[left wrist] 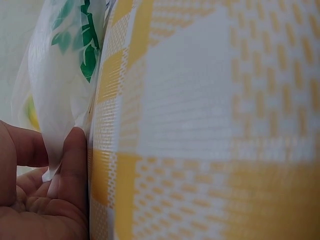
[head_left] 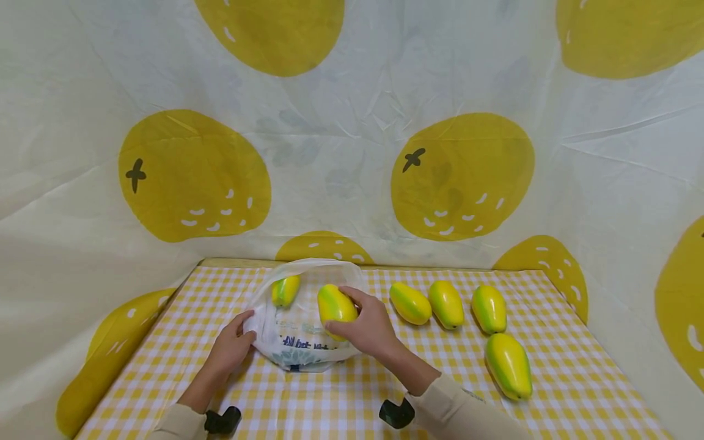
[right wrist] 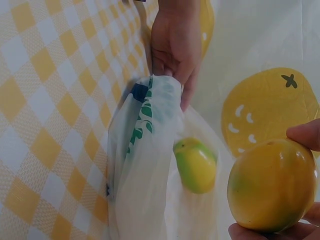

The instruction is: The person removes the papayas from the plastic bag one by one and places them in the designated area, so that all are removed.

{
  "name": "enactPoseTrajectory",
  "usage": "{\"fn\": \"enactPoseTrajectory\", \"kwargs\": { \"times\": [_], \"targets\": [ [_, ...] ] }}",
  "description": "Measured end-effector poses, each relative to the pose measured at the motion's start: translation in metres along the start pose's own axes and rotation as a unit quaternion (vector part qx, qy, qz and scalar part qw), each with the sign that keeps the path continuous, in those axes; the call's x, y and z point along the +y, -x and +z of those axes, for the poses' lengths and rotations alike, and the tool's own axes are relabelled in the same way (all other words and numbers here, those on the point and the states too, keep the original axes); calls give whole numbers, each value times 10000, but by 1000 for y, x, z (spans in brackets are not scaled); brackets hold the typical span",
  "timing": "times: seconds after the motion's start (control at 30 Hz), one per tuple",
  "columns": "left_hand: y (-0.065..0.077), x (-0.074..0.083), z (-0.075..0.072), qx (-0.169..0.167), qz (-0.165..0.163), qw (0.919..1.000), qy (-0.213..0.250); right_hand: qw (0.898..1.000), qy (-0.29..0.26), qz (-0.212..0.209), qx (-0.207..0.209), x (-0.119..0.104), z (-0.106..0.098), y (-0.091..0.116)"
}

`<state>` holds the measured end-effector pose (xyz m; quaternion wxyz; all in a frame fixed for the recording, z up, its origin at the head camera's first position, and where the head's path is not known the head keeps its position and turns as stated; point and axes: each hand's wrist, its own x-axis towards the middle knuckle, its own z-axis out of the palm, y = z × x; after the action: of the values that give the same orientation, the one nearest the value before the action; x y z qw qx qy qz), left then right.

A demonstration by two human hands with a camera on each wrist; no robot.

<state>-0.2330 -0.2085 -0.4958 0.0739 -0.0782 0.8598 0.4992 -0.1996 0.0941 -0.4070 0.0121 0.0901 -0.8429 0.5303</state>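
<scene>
Four loose fruits (head_left: 489,309), head view, lay toward the checked surface's (head_left: 561,342) right edge | left hand (head_left: 233,342) pinched a plastic bag's (head_left: 308,360) rim near the far edge; right hand (head_left: 373,321) gripped a held fruit (head_left: 334,302) at its mouth, an inner fruit (head_left: 285,291) inside | left wrist: fingers (left wrist: 74,160) clasped the bag | right wrist: right hand clamped the held fruit, inner fruit visible

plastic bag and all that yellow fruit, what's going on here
A person's left hand pinches the edge of a white plastic bag, while the right hand holds a yellow-green fruit at its open mouth. One fruit lies inside the bag. Four more fruits lie on the checked tablecloth, to the right.
</scene>
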Motion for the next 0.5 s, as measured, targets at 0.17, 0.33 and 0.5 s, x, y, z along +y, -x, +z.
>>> {"fn": "enactPoseTrajectory", "kwargs": {
  "times": [0.17,0.33,0.5],
  "targets": [
    [-1,-1,1,7,-32,10000,15,9998,167,24,52,3,-2,3],
    [-1,0,1,-22,-101,9999,93,9997,180,94,116,5,-6,9],
    [0,2,1,-12,-119,9999,103,9995,126,200,196,8,-10,13]
  ]
}}
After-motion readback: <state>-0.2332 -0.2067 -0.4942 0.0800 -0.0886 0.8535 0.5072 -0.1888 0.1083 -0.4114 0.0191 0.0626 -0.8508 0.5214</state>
